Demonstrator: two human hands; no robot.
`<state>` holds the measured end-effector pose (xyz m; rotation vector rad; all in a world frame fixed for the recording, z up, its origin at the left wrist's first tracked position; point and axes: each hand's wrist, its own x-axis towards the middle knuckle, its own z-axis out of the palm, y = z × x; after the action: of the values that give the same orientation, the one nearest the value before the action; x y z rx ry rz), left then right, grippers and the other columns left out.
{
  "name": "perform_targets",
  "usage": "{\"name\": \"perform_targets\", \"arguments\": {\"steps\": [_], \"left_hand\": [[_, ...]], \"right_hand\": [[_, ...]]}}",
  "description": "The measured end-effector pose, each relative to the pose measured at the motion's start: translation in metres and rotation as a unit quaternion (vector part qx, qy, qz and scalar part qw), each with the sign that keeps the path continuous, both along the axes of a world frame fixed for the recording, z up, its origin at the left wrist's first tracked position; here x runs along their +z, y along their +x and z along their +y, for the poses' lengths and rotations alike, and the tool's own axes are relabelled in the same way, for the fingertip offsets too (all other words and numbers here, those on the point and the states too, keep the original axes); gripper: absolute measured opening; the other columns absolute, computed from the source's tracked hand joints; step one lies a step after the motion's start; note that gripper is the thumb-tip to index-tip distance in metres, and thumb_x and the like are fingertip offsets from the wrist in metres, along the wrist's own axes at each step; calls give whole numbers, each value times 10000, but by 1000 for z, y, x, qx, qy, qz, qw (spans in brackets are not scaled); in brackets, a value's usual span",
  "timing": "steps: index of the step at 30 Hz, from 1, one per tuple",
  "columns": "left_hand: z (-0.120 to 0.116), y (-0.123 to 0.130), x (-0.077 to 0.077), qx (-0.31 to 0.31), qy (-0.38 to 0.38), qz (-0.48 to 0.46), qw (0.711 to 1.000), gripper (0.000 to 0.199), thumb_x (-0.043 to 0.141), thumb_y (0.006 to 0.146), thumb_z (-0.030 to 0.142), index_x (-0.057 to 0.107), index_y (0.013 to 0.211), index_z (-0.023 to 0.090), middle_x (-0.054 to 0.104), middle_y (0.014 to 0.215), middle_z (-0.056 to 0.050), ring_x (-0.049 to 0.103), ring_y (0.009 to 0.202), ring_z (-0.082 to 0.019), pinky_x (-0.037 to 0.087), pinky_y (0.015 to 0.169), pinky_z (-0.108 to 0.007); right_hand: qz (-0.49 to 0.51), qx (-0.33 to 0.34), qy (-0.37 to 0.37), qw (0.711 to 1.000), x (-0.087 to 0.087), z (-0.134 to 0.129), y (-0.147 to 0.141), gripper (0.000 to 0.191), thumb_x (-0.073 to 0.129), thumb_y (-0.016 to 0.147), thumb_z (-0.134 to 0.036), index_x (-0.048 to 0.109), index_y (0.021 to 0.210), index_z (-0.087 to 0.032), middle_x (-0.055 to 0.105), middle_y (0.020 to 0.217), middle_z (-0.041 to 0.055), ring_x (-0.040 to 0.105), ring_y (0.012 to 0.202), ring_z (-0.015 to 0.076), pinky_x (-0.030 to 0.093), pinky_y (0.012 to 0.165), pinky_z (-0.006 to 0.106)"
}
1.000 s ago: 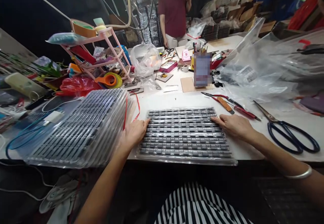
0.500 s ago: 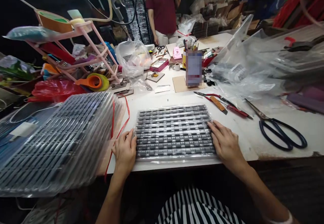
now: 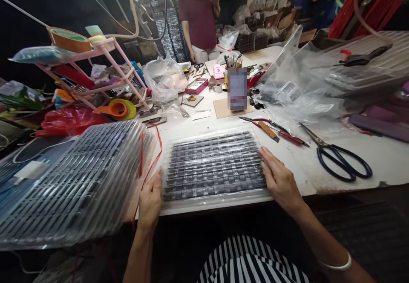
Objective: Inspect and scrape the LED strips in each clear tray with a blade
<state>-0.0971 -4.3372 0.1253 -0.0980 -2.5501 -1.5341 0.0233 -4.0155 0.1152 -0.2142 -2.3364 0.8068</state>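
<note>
A clear plastic tray (image 3: 214, 166) with rows of dark, white-marked strips lies in front of me near the table's front edge. My left hand (image 3: 150, 200) grips its left edge, thumb and fingers closed there. On the opposite edge, my right hand (image 3: 279, 180) holds the tray with its fingers together. The undersides of both grips are hidden. To the left of my left hand leans a thick stack of similar trays (image 3: 79, 180), with a red ribbon (image 3: 155, 160) hanging between it and the held tray.
Black-handled scissors (image 3: 343, 161), red-handled pliers (image 3: 271, 125) and an orange cutter (image 3: 268, 130) lie on the right. Plastic bags (image 3: 297, 91) heap up behind them. A pink rack (image 3: 128, 76) stands back left. Across the table is a person in a maroon shirt (image 3: 200, 16).
The tray and both hands have shifted slightly left. The left hand has turned more on edge, its fingers closing at the tray's side. The camera view has also shifted.
</note>
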Motion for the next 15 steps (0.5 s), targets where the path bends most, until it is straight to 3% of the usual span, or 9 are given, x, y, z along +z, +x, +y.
{"name": "perform_targets", "arguments": {"steps": [3, 5, 8, 11, 13, 15], "left_hand": [[5, 12, 21, 27, 186, 33, 982, 477, 598, 844, 355, 538, 1311, 273, 676, 1072, -27, 634, 984, -154, 491, 973, -318], [3, 16, 38, 57, 293, 93, 950, 551, 668, 782, 244, 524, 1304, 350, 634, 828, 52, 593, 700, -80, 555, 782, -239], [-5, 16, 62, 130, 361, 163, 909, 527, 646, 732, 103, 598, 1197, 347, 519, 660, 88, 501, 584, -63, 552, 652, -206], [-13, 14, 78, 164, 372, 181, 896, 477, 573, 711, 39, 642, 1117, 279, 511, 658, 76, 552, 666, -80, 548, 864, -318], [-17, 15, 84, 150, 385, 162, 896, 500, 557, 703, 43, 622, 1150, 257, 563, 735, 62, 609, 799, -105, 433, 1057, -416], [-20, 17, 88, 135, 399, 119, 899, 476, 567, 735, 84, 586, 1182, 244, 600, 795, 51, 628, 967, -131, 347, 1134, -422]], "right_hand": [[33, 42, -73, 996, 30, 0, 6, 439, 426, 953, -286, 461, 1385, -217, 439, 1454, 76, 404, 1345, 218, 352, 1127, 420], [56, 57, -95, 992, 45, 4, 6, 462, 421, 958, -302, 406, 1418, -272, 381, 1495, 39, 354, 1375, 225, 331, 1138, 448], [63, 38, -89, 993, 46, 17, 0, 472, 421, 956, -328, 387, 1425, -289, 381, 1494, 38, 375, 1362, 243, 348, 1121, 474], [19, 15, -98, 995, 25, 31, -8, 454, 443, 945, -357, 447, 1382, -234, 520, 1364, 97, 526, 1228, 243, 429, 1051, 456], [-13, 3, -89, 996, 9, 37, -10, 430, 455, 935, -374, 512, 1321, -194, 575, 1278, 121, 560, 1176, 244, 448, 1025, 449], [-32, -1, -64, 997, -2, 39, -11, 407, 459, 929, -373, 555, 1270, -172, 586, 1255, 128, 547, 1184, 244, 435, 1035, 445]]}}
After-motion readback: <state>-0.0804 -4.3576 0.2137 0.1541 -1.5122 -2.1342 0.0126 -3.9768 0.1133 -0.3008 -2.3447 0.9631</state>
